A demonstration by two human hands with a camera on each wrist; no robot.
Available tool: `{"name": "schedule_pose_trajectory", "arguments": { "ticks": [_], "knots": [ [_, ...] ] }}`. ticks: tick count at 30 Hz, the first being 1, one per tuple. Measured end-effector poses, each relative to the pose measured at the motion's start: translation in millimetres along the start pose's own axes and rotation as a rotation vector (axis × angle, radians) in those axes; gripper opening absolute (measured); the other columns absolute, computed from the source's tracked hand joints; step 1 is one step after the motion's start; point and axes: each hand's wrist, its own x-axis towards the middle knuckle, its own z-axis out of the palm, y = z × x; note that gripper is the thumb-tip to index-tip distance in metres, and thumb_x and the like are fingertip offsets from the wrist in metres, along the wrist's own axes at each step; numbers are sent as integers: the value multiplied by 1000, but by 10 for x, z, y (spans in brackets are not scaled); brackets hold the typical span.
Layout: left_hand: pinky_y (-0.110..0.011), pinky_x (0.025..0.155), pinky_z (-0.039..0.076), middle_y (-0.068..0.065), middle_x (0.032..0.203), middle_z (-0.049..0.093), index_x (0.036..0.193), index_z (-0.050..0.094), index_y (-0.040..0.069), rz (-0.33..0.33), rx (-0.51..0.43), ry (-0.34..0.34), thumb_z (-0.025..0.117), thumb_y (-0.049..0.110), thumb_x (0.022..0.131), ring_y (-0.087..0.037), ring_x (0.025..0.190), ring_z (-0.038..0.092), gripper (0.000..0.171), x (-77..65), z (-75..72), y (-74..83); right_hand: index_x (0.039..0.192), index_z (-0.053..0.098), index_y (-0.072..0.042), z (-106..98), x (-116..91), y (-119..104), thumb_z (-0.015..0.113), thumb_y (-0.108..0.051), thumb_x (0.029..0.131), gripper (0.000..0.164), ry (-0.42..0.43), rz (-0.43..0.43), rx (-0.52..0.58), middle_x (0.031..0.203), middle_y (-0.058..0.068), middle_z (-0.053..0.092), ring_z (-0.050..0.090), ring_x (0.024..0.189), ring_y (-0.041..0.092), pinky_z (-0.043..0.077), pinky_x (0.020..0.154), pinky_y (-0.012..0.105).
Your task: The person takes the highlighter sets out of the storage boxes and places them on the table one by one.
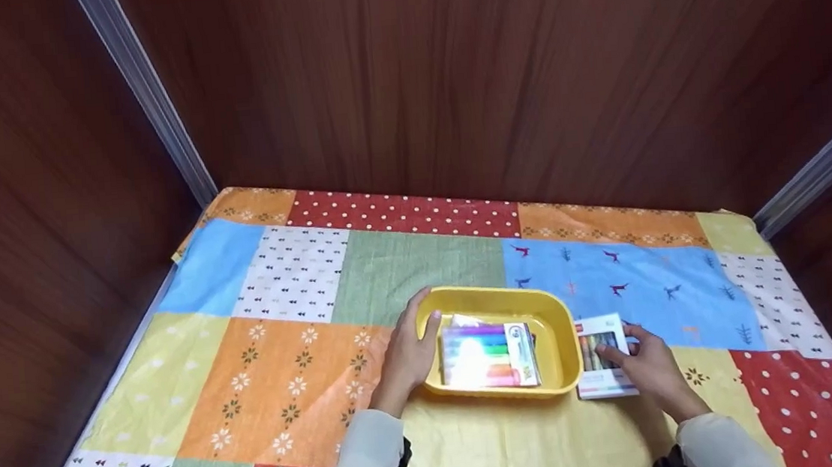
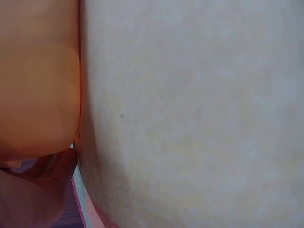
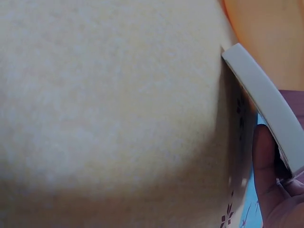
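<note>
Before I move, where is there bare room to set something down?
Free: the orange patch left of the left hand; the green patch behind the yellow tub; the yellow patch in front of it, between the sleeves. Crowded: the tub's left and middle, under the colorful pack, and just right of the tub, where the right hand holds a white box.

Nothing legible. Print on white box point(image 1: 591, 361) and label point(image 1: 522, 356) on colourful pack point(image 1: 476, 354) in yellow tub point(image 1: 558, 356): too small, blurred.
</note>
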Motion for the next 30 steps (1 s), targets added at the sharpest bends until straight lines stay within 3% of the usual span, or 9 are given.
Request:
{"name": "schedule_pose_trajectory", "arguments": {
  "ticks": [10,22,30],
  "knots": [
    [-58,119,34,1,163,39,155,34,39,-5,11,15,41,47,106,-32,149,39,50,5,14,-14,132,51,6,-25,9,73,68,-34,96,56,17,13,-132,101,18,71,64,75,11,53,62,27],
    [-58,118,34,1,163,38,154,33,42,-5,24,12,40,49,106,-33,149,39,50,24,10,4,123,58,6,-82,31,53,71,-43,92,59,54,29,-269,95,15,66,58,78,20,47,62,28],
    [-60,116,35,-1,162,40,155,35,32,23,10,10,42,48,106,-34,149,39,52,4,5,-7,118,61,8,-85,26,70,72,-43,91,59,83,-6,-359,105,23,68,62,87,26,47,69,29]
  ]
}}
